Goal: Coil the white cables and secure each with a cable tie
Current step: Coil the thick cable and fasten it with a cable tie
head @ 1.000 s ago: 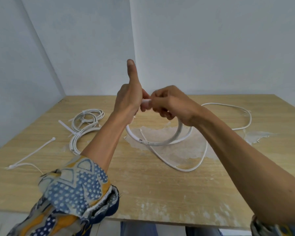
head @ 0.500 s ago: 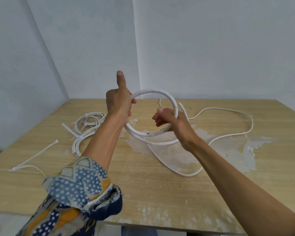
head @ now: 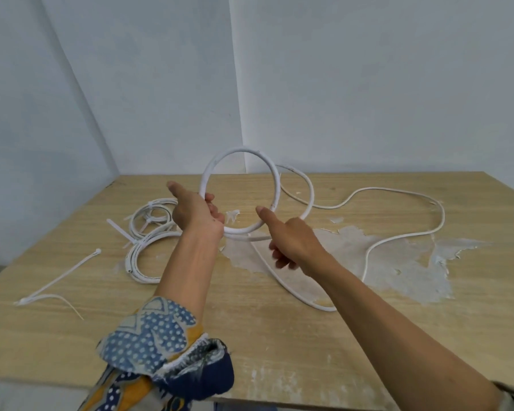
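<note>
Tied coils (head: 140, 247) left on table (head: 250, 336), loose cable (head: 398, 237) right, cable ties (head: 69, 271) leftmost.

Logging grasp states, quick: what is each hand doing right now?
Left hand: grips the white cable loop.
Right hand: forefinger straight, other fingers curled; grip on the loop cannot be told.

Plain makeshift workroom.
Bare pale walls (head: 368, 84) are joined at a corner; a worn wooden table (head: 309, 336) with peeled veneer (head: 398, 262) is placed there, strewn with cable ties (head: 63, 274).

White cable (head: 240, 148), tan wood-grain table (head: 279, 336), blue-and-orange dotted sleeve (head: 149, 333)
</note>
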